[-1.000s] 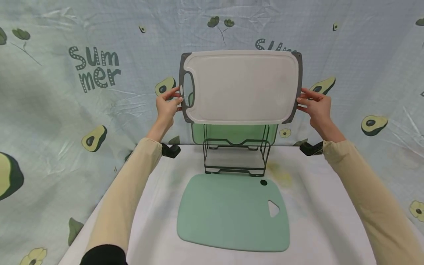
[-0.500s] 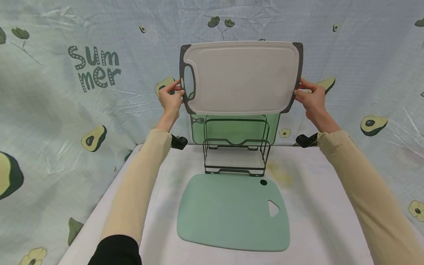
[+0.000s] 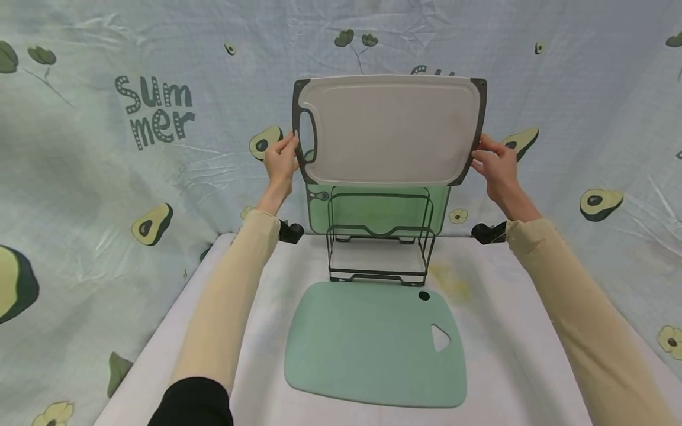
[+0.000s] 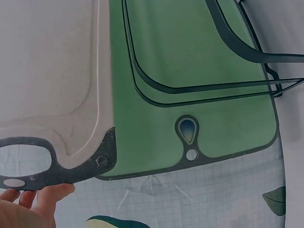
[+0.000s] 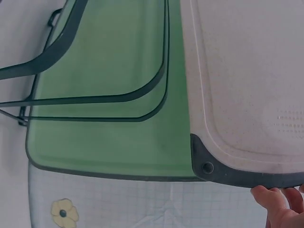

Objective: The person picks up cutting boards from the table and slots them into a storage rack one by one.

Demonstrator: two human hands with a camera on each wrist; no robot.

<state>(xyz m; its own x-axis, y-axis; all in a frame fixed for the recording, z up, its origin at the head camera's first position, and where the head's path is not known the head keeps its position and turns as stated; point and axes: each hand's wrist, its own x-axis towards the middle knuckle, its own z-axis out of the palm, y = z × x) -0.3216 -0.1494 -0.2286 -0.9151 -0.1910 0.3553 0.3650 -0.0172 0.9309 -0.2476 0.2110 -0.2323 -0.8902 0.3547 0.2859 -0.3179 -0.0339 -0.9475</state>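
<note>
Between left hand (image 3: 280, 158) and right hand (image 3: 494, 163), each grip pinching the white cutting board (image 3: 391, 129), keep it level over the wire rack (image 3: 378, 236) below, judging by its empty slots

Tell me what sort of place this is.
Probably a staged tabletop set rather than a real kitchen: a printed avocado backdrop hangs behind a cloth-covered table, with only a wire rack, cutting boards and the white board held in both hands.

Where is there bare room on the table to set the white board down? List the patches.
Bare cloth lies left of the mint board, under the left arm, and right of it toward the table edge. The middle is crowded: the rack stands behind the mint board, with a green board in its rear slot.
</note>
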